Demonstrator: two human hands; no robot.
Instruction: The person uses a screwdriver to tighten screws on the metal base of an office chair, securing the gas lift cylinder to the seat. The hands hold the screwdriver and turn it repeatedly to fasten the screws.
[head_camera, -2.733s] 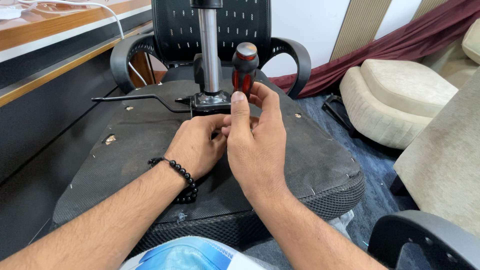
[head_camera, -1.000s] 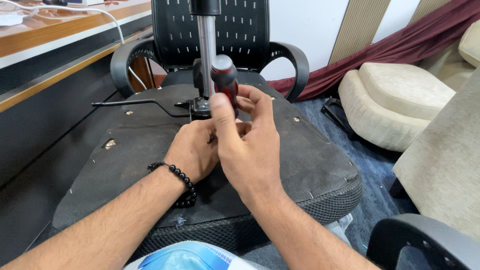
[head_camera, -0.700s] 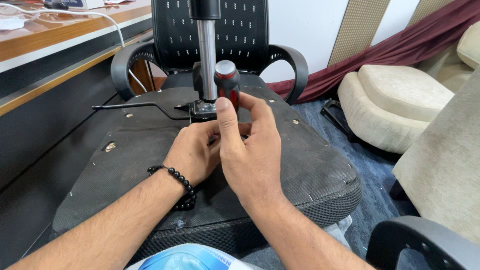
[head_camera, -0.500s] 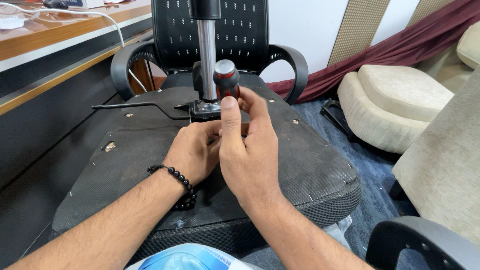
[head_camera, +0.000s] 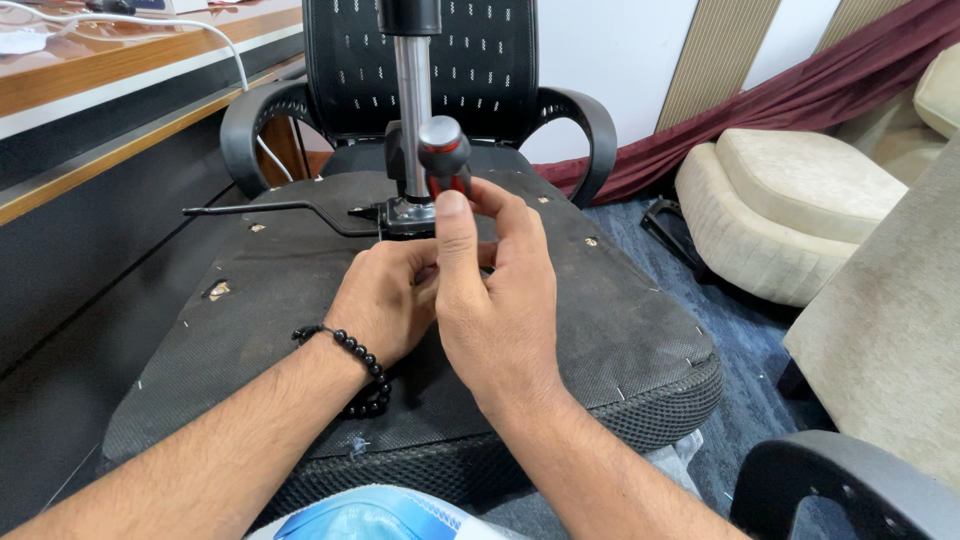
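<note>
An upturned office chair seat (head_camera: 260, 330) lies before me, its black fabric underside facing up. A chrome gas cylinder (head_camera: 411, 110) rises from the metal mechanism plate (head_camera: 405, 212) at the far middle. My right hand (head_camera: 495, 300) is wrapped around a screwdriver with a red and black handle (head_camera: 444, 155), held upright just in front of the cylinder. My left hand (head_camera: 385, 295), with a black bead bracelet on the wrist, rests on the seat bottom close by the screwdriver's shaft; the tip is hidden behind my fingers.
A thin black lever (head_camera: 270, 210) sticks out left from the mechanism. Behind stands a black mesh office chair (head_camera: 470, 60) with armrests. A wooden desk (head_camera: 120, 70) runs along the left. Beige cushions (head_camera: 790, 200) lie at right, another armrest (head_camera: 840, 490) at lower right.
The screwdriver handle has sunk lower and tilted toward the cylinder, and my right fingers have shifted their hold on it. My left hand has stayed on the seat bottom.
</note>
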